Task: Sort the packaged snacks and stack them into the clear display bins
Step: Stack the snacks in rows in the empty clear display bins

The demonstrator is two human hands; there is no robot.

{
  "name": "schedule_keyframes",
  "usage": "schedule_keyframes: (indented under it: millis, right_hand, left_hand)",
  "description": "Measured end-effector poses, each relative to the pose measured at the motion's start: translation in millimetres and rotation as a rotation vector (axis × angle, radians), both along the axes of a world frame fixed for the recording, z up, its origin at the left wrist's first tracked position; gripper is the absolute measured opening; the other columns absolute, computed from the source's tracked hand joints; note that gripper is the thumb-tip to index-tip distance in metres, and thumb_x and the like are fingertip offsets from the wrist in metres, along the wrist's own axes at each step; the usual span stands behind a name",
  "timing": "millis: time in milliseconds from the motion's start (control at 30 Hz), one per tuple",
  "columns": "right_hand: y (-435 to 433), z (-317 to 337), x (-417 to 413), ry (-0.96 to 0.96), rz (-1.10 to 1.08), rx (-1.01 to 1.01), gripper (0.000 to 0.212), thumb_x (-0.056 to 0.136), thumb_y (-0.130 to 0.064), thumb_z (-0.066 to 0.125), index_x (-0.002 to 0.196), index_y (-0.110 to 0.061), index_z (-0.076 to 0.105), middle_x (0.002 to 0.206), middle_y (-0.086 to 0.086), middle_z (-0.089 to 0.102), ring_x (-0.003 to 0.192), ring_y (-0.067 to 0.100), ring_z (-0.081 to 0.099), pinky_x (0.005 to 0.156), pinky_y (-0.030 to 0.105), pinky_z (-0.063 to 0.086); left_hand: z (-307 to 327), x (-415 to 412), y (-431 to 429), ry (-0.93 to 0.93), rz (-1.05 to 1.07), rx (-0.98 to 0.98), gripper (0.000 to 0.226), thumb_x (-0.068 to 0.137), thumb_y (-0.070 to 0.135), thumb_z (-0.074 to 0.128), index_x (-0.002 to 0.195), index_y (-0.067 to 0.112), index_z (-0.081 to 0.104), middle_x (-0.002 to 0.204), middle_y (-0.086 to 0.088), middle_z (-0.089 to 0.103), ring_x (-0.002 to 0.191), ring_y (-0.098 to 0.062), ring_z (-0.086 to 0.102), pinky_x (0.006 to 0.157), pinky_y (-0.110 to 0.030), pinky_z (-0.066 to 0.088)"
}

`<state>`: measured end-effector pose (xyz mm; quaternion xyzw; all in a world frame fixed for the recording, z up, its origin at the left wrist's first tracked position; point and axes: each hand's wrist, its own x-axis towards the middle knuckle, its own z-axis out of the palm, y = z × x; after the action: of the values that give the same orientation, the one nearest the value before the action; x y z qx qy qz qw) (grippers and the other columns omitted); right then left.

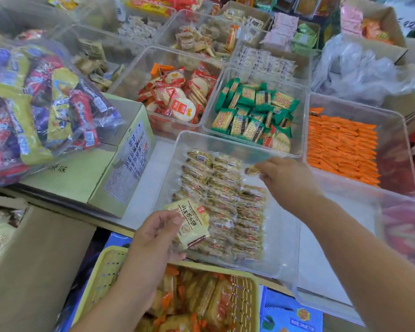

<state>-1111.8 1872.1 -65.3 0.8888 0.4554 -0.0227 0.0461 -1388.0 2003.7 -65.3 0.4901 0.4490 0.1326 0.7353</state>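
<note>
Gripping cream packet [192,221], left hand [153,233]; right hand [283,180] pinching biscuit [251,170].

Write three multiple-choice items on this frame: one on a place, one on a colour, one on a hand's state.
1. Where is the right hand? A. Over the near clear bin, pinching a small packet. B. In the basket. C. On the box.
2. What colour are most wrappers in the bin just beyond that hand? A. Pink. B. Green. C. Blue.
3. The left hand is: A. empty. B. flat on the table. C. holding a cream packet.
A: its fingertips pinch the packet above that bin. B: green wrappers fill that bin. C: its fingers curl round the packet.
</note>
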Motion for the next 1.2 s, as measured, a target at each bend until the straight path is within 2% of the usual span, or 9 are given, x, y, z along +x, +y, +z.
schedule_keyframes:
  millis: [67,167,333,500,733,800,933,1067,1200]
  right_hand:
    - [16,-12,14,-0.065,0.03,-0.255,0.031,0.097,-0.018,0.053,0.122,-0.034,0.063,0.114,-0.007,0.065,0.108,0.023,0.059,0.078,0.035,0.035]
    - [37,-35,22,-0.042,0.046,-0.478,0.034,0.091,-0.009,0.054,0.117,-0.029,0.064,0.105,-0.004,0.066,0.104,0.024,0.061,0.084,0.039,0.04]
    - [53,-76,27,0.226,-0.04,-0.589,0.02,0.086,-0.001,0.059,0.102,-0.013,0.059,0.097,0.002,0.065,0.084,0.024,0.057,0.074,0.035,0.053]
    - [59,-84,36,0.263,-0.036,-0.623,0.013,0.086,-0.002,0.059,0.095,-0.012,0.061,0.076,-0.001,0.055,0.071,0.018,0.056,0.066,0.032,0.047]
    - [52,-78,35,0.312,-0.034,-0.598,0.033,0.106,-0.015,0.039,0.127,-0.01,0.064,0.119,0.007,0.067,0.104,0.026,0.063,0.092,0.037,0.055]
    - [49,-69,27,0.298,-0.054,-0.584,0.035,0.106,-0.018,0.038,0.128,-0.012,0.063,0.119,0.006,0.066,0.106,0.027,0.063,0.093,0.038,0.053]
    - [42,-28,-3,0.202,-0.137,-0.284,0.033,0.102,-0.036,0.046,0.118,-0.016,0.066,0.109,0.004,0.07,0.097,0.025,0.065,0.081,0.035,0.053]
    - [11,11,-91,0.562,-0.072,0.429,0.053,0.093,-0.054,0.054,0.137,-0.024,0.06,0.136,-0.002,0.062,0.121,0.016,0.059,0.1,0.031,0.048]
    - [-10,13,-152,0.631,-0.04,0.439,0.078,0.086,-0.064,0.057,0.154,-0.03,0.039,0.156,-0.01,0.043,0.143,0.01,0.036,0.117,0.03,0.033]
  left_hand:
    - [-3,-2,1,-0.019,-0.001,-0.019,0.025,0.071,0.05,0.072,0.085,0.03,0.075,0.106,-0.001,0.076,0.091,-0.031,0.067,0.062,-0.033,0.058]
    - [-7,-5,3,-0.044,-0.006,-0.028,0.031,0.067,0.051,0.071,0.087,0.028,0.075,0.103,-0.001,0.077,0.087,-0.033,0.066,0.061,-0.033,0.059]
    - [-13,-6,7,-0.075,0.001,-0.047,0.033,0.064,0.05,0.073,0.088,0.028,0.075,0.104,0.0,0.077,0.087,-0.038,0.067,0.064,-0.037,0.06]
    - [-16,-7,7,-0.064,0.01,-0.053,0.024,0.072,0.042,0.068,0.089,0.027,0.075,0.104,0.002,0.077,0.09,-0.024,0.076,0.07,-0.043,0.063]
    - [-8,-9,7,-0.079,0.016,-0.013,0.023,0.072,0.042,0.069,0.088,0.027,0.075,0.101,0.002,0.077,0.084,-0.023,0.076,0.066,-0.039,0.063]
    - [-5,-9,7,-0.084,0.018,-0.001,0.025,0.072,0.042,0.07,0.091,0.026,0.075,0.1,0.004,0.077,0.083,-0.023,0.075,0.065,-0.037,0.063]
    - [0,-6,4,-0.074,-0.004,0.028,0.028,0.076,0.042,0.085,0.098,0.028,0.074,0.102,0.005,0.077,0.088,-0.025,0.074,0.069,-0.034,0.062]
    - [4,1,0,-0.059,-0.036,0.039,0.036,0.075,0.052,0.08,0.109,0.038,0.075,0.112,0.004,0.077,0.099,-0.021,0.074,0.075,-0.031,0.061]
    - [10,16,-16,-0.044,-0.156,0.116,0.044,0.072,0.06,0.071,0.115,0.048,0.072,0.111,0.012,0.076,0.1,-0.013,0.073,0.093,-0.044,0.058]
